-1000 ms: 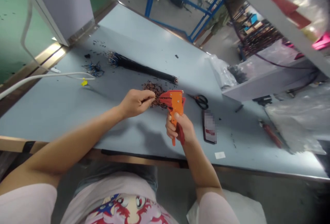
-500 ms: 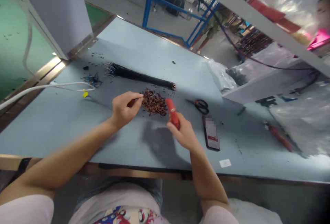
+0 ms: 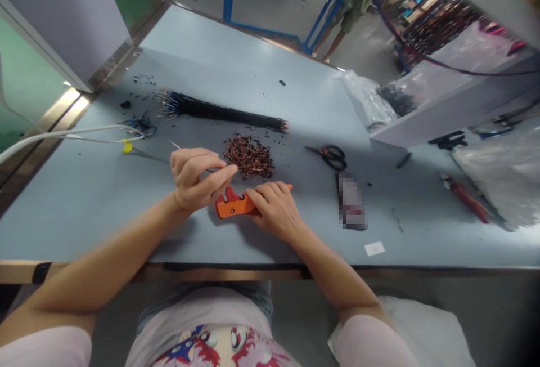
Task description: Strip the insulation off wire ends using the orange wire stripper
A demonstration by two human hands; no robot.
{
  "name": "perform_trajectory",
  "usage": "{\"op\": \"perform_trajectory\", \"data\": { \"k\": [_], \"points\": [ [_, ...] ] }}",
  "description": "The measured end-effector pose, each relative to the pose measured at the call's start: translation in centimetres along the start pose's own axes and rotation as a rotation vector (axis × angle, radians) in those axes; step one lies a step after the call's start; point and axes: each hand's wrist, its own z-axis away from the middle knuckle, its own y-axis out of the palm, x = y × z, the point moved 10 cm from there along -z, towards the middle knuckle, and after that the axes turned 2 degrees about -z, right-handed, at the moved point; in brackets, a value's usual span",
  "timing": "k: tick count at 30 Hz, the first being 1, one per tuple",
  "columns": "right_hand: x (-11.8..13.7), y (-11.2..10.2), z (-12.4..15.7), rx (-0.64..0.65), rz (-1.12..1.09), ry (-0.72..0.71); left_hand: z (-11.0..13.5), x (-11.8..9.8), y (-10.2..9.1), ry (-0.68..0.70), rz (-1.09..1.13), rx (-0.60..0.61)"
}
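Observation:
My right hand (image 3: 276, 206) is closed around an orange and red wire stripper (image 3: 236, 205), whose jaw end points left. Just left of and above those jaws, my left hand (image 3: 198, 178) is closed in a pinch on a thin wire (image 3: 174, 144). The wire's pale tip sticks out behind the knuckles, and a short dark stretch shows between the fingers. Beyond both hands lies a heap of small copper and black wire offcuts (image 3: 250, 156). Farther back rests a long bundle of black cables (image 3: 228, 112), with stripped blue and silvery ends at its left.
Scissors (image 3: 331, 157) and a phone (image 3: 352, 201) lie to the right, near a small white card (image 3: 374, 249). A red-handled tool (image 3: 468, 198) sits by plastic bags (image 3: 502, 170). On the left, a white cable (image 3: 71, 131) crosses the table beside blue wire scraps (image 3: 141, 125).
My right hand has swung the wire stripper from upright to lying sideways, bringing its jaws left beside my left hand. My left hand has turned and shifted slightly left.

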Motion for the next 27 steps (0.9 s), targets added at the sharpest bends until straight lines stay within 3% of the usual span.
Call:
{"op": "perform_trajectory", "data": {
  "k": [4, 12, 17, 22, 25, 27],
  "points": [
    [-0.4, -1.1, 0.2, -0.073, -0.023, -0.008, 0.0, 0.4, -0.1, -0.036, 0.025, -0.001],
    [-1.6, -3.3, 0.9, -0.223, -0.089, 0.074, 0.9, 3.3, 1.0, -0.291, 0.026, 0.078],
    [-2.5, -2.6, 1.0, -0.184, -0.193, 0.139, 1.1, 3.9, 1.3, -0.315, -0.075, 0.108],
    [-2.7, -2.7, 0.7, -0.165, -0.236, 0.149, 0.7, 3.6, 1.0, -0.343, -0.006, 0.068],
    [-2.4, -2.5, 0.6, -0.048, -0.492, 0.18, 1.0, 5.3, 1.4, -0.532, 0.161, 0.023],
    [-1.0, -0.4, 0.9, 0.207, -0.907, 0.219, 2.5, 7.9, 2.6, -0.819, 0.326, 0.009]
  ]
}}
